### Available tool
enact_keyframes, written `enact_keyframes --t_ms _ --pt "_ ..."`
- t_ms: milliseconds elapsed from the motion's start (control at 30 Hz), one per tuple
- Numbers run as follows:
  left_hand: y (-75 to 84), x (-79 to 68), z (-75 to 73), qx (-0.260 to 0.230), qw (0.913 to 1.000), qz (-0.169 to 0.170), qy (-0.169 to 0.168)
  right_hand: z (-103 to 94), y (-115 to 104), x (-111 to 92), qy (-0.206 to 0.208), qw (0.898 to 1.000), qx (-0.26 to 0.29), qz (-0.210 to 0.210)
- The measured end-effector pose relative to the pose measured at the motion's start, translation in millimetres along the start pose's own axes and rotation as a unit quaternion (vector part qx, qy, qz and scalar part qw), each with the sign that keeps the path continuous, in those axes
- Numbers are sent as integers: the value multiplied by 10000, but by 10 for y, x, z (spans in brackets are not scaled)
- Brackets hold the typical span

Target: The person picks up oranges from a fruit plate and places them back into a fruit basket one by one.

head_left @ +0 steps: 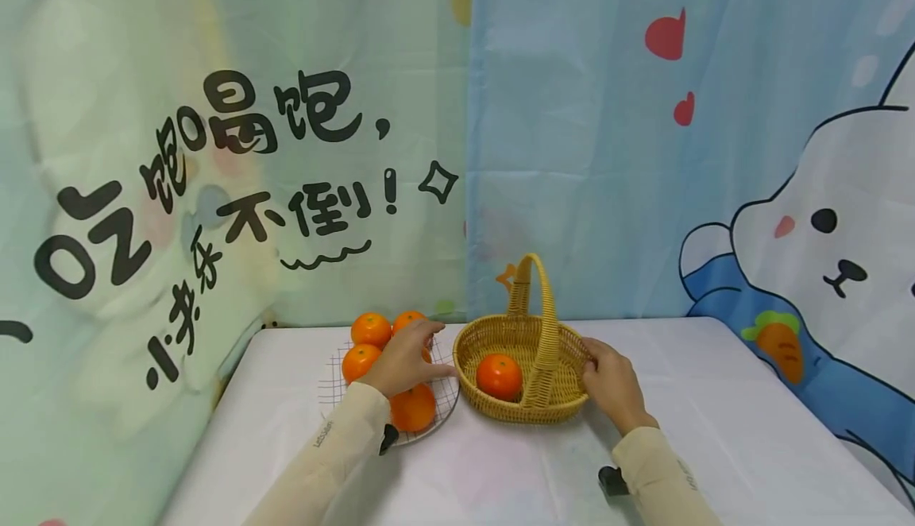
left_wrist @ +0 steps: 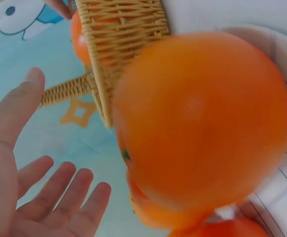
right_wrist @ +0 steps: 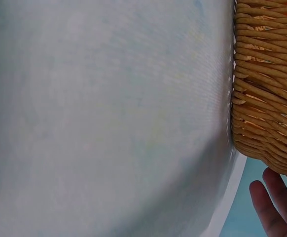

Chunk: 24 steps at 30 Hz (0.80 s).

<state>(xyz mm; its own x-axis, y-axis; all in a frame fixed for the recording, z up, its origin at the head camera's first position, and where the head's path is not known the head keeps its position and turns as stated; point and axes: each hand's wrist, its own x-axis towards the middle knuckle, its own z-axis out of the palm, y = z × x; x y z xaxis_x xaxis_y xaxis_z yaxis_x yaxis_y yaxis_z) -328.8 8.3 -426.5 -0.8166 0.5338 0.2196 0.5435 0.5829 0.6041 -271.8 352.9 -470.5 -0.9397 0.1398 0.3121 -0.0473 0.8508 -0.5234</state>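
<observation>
My left hand [head_left: 407, 357] is over the plate of oranges, its fingers spread and nothing in its grasp. In the left wrist view, that hand [left_wrist: 45, 192] is beside a large, near orange [left_wrist: 202, 118]. A round plate [head_left: 449, 408] with thin dark grid lines carries several oranges [head_left: 371, 330], partly hidden by the hand. To its right stands a yellow woven basket [head_left: 493, 408] with a tall arched handle, and one orange [head_left: 499, 377] lies inside. My right hand [head_left: 616, 383] holds the basket's right rim; the right wrist view shows two fingertips [right_wrist: 269, 202] by the wicker wall, thumb hidden.
A white cloth covers the table [head_left: 515, 478]. Close behind it hangs a printed curtain [head_left: 572, 152], which also runs along the left side. Dark wrist straps [head_left: 612, 481] show at the cuffs.
</observation>
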Motion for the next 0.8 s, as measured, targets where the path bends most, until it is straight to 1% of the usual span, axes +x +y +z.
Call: enact_keyframes --t_ms 100,267,400,633,800 --pt "-89 -85 -43 -77 9998 51 168 10 1 0 21 10000 -7 -42" --pt "-216 -217 -71 -380 9988 22 303 6 6 14 38 10000 -32 -41" --pt "-298 -313 -64 -355 9986 66 376 7 15 21 7 10000 -40 23" --pt "-394 -431 -46 -488 9973 276 483 29 17 28 -2 10000 -68 69" --pt "-435 -502 -8 -451 9976 193 479 37 8 36 36 10000 -47 31"
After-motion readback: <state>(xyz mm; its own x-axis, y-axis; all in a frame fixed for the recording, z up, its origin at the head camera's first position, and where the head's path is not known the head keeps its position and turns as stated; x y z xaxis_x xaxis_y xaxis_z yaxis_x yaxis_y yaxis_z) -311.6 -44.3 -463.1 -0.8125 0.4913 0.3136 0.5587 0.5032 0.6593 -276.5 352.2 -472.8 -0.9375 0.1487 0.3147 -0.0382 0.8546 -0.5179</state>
